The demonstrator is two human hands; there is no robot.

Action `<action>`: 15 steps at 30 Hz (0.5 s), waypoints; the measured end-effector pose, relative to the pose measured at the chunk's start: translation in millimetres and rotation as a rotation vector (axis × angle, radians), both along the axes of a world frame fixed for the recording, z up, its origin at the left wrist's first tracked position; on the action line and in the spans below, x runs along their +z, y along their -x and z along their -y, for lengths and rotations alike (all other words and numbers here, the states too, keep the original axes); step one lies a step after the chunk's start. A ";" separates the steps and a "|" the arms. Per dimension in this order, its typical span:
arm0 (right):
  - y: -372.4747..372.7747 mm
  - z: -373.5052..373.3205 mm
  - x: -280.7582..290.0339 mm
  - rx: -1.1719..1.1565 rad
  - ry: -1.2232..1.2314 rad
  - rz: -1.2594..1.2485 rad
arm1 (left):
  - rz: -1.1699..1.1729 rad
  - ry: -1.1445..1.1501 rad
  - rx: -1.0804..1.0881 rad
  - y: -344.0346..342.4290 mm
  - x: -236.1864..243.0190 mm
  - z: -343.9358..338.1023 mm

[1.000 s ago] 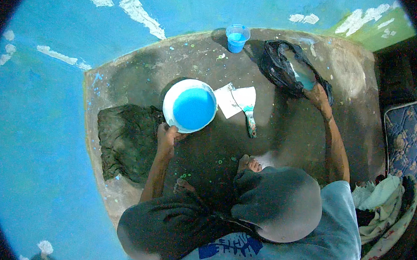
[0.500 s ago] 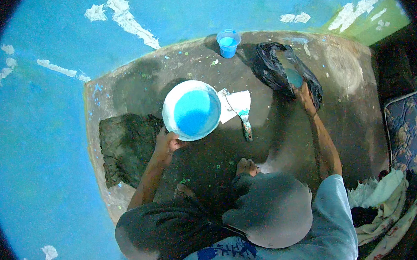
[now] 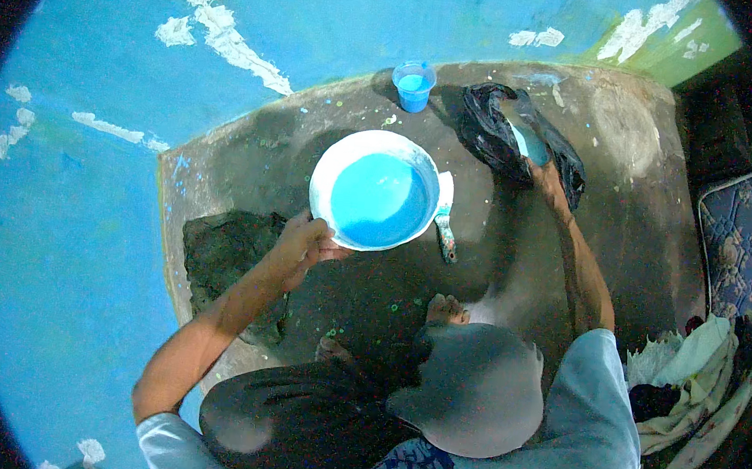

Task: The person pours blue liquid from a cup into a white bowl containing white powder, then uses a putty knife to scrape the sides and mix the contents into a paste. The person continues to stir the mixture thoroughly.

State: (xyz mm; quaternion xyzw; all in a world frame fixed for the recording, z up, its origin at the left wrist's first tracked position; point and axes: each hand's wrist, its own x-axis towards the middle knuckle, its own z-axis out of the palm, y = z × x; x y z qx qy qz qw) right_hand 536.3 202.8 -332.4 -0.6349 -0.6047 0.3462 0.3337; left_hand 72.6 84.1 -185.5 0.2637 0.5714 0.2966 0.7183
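My left hand (image 3: 305, 249) is closed on the lower-left rim of a round white tub (image 3: 377, 191) of bright blue liquid paint, raised in front of me and overlapping a scraper (image 3: 446, 231) on the floor. My right hand (image 3: 544, 181) reaches into a crumpled black plastic bag (image 3: 488, 129), its fingers at a pale, teal-tinted item (image 3: 531, 142) inside; whether they grip it is unclear. A clear cup (image 3: 413, 87) of blue paint stands by the wall, left of the bag.
Blue walls (image 3: 70, 248) with white patches border the stained floor (image 3: 616, 234). A dark crumpled cloth (image 3: 222, 259) lies at left. A patterned mattress (image 3: 733, 242) and piled fabrics (image 3: 679, 386) are at right. My legs (image 3: 461, 389) are folded below my hands.
My left hand has moved the tub to the right and nearer the camera, so it now covers more of the scraper. My right hand stays at the bag.
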 end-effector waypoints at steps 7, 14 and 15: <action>-4.4 11.6 28.6 0.025 -0.064 -0.136 | -0.002 -0.136 -0.091 -32.2 -2.8 -38.7; -8.4 13.2 93.1 -0.078 0.202 0.240 | 0.080 -0.239 -0.027 -72.4 -84.4 -40.4; -22.4 9.6 76.1 -0.175 0.171 0.300 | 0.078 -0.214 0.007 -83.8 -91.9 -40.4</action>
